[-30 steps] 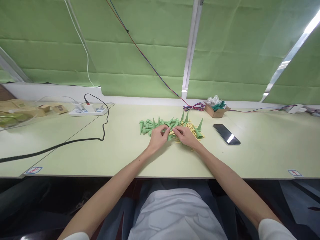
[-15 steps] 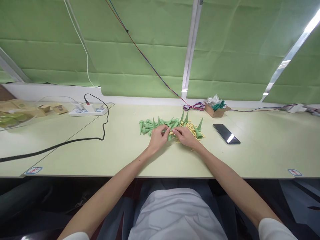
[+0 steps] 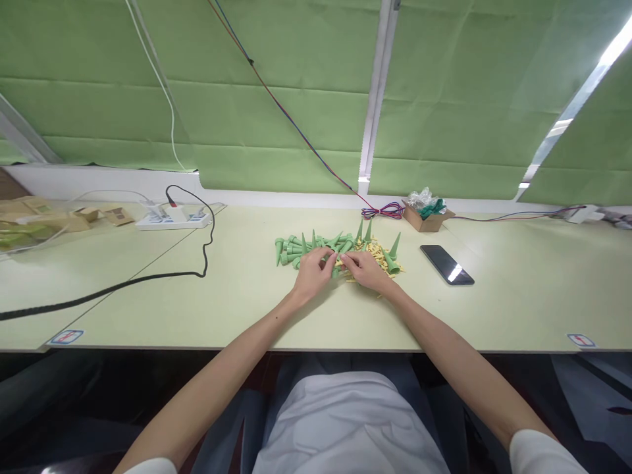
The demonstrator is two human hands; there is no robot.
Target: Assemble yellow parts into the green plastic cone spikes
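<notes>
My left hand (image 3: pixel 315 271) is closed in a pinch at the front of a heap of green plastic cone-shaped spikes (image 3: pixel 294 247). What its fingers hold is too small and too covered to make out. Close by, thumb and forefinger of my right hand (image 3: pixel 364 268) pinch what looks like a small yellow piece (image 3: pixel 338 264), whose pale end shows between the two hands. Many loose yellow pieces (image 3: pixel 379 253) lie behind and beside my right hand. Some green spikes stand point up, among them one tilted spike (image 3: pixel 395 246) at the right end.
A black phone (image 3: pixel 447 264) lies right of the heap. Behind it are a small cardboard box (image 3: pixel 427 219) with crumpled plastic and a bundled cable (image 3: pixel 383 210). A white power strip (image 3: pixel 174 220) with a black cord (image 3: pixel 148 279) lies left, near brown cartons (image 3: pixel 117 216).
Both hands stay almost in the same place, fingertips still close together. Slightly more of the yellow piece shows between them. The heap looks unchanged.
</notes>
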